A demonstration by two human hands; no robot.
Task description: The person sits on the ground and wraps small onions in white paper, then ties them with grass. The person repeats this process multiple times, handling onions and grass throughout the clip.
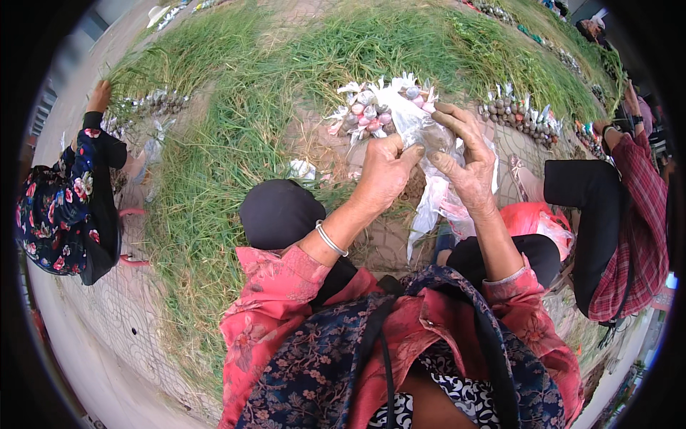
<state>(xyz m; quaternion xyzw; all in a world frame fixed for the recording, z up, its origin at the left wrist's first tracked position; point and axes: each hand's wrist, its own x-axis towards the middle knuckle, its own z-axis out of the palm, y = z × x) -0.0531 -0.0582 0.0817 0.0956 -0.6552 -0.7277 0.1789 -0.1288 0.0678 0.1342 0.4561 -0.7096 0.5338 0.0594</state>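
My left hand (387, 166), below a silver bangle on the wrist, pinches a thin clear plastic bag (415, 120) between thumb and fingers. Something brownish shows inside the bag. My right hand (465, 150) is at the bag's other side, thumb and fingers apart around it; whether it grips the plastic I cannot tell. Just beyond my hands a cluster of small knotted plastic bundles (370, 113), pink and grey, lies on the paving. More thin plastic bags (429, 206), white and pinkish, hang or lie beneath my hands, beside a brown clod-like mass (414, 187).
Cut green grass (214, 123) lies in heaps on patterned paving. More small bundles (520, 118) are at the right. A red plastic bag (528, 217) is by my right knee. One person (69, 204) sits at the left, another (627, 214) at the right.
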